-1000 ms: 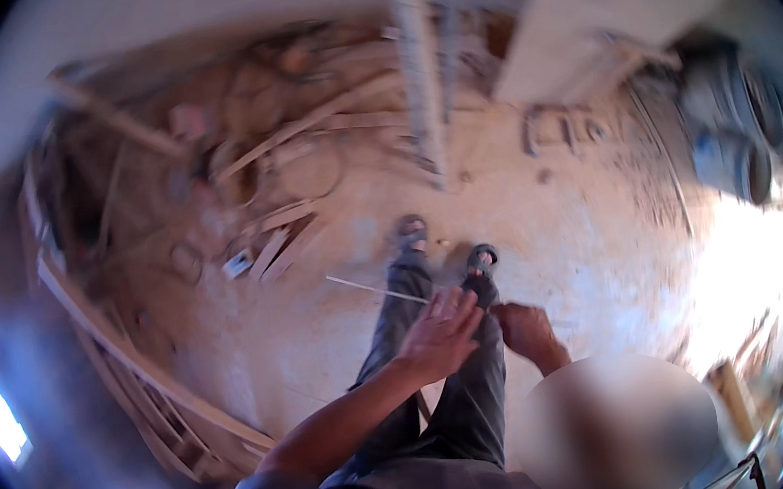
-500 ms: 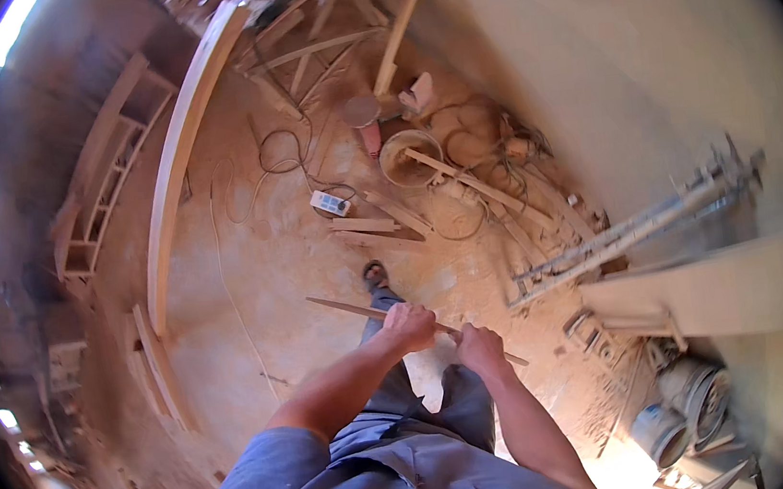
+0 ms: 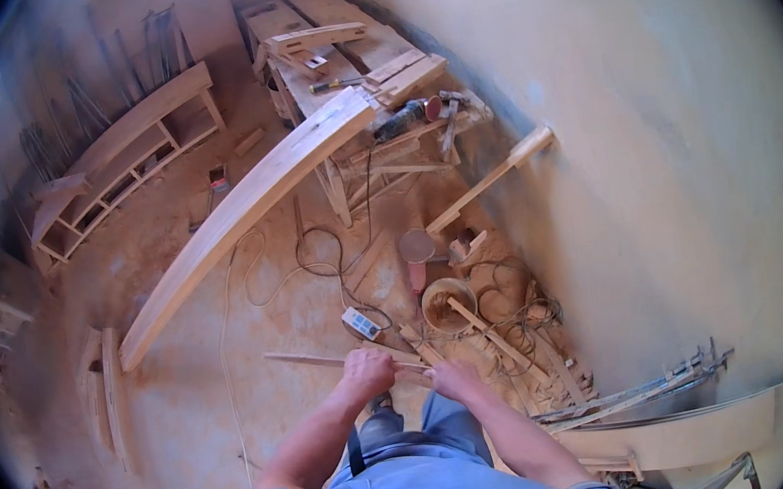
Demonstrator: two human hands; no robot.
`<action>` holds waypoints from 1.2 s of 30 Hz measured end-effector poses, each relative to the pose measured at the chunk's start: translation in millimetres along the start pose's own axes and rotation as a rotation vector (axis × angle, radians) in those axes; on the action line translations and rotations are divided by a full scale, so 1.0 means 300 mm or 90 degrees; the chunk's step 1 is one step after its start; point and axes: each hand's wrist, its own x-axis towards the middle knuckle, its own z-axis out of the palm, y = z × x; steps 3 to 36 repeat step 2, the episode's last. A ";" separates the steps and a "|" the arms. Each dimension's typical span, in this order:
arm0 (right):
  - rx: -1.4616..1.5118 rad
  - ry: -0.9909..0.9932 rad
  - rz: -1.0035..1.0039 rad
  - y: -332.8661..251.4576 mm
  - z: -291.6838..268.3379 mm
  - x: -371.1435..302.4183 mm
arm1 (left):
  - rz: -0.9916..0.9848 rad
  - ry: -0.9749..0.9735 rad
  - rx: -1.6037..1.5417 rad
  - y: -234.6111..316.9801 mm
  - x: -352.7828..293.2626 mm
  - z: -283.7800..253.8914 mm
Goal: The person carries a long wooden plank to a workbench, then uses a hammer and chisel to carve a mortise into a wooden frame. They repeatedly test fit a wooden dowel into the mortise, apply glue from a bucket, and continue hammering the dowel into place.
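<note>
My left hand [image 3: 370,372] is closed around a thin wooden strip [image 3: 303,357], whose pointed end sticks out to the left. Beside it, my right hand [image 3: 455,379] grips the same strip closer to its other end. Both hands hold the strip in front of my body, above the dusty floor. Just beyond them, a white power strip [image 3: 361,322] lies on the ground with cords running from it. Offcuts of wood [image 3: 419,343] are scattered near my right hand.
A long timber beam [image 3: 243,213] slants from the floor up to a workbench [image 3: 311,7], where an angle grinder [image 3: 406,120] lies at the near end. A bucket [image 3: 449,306] stands among cables and scrap. Left is a wooden cabinet frame [image 3: 127,168]; a wall [image 3: 653,166] runs along the right.
The view has shifted forward and up, bringing the workbench and the beam's far end into sight. Both hands still hold the strip, now closer to the power strip.
</note>
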 end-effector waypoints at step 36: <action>-0.033 0.035 0.016 -0.084 -0.008 0.123 | -0.069 0.028 -0.022 -0.075 0.046 -0.042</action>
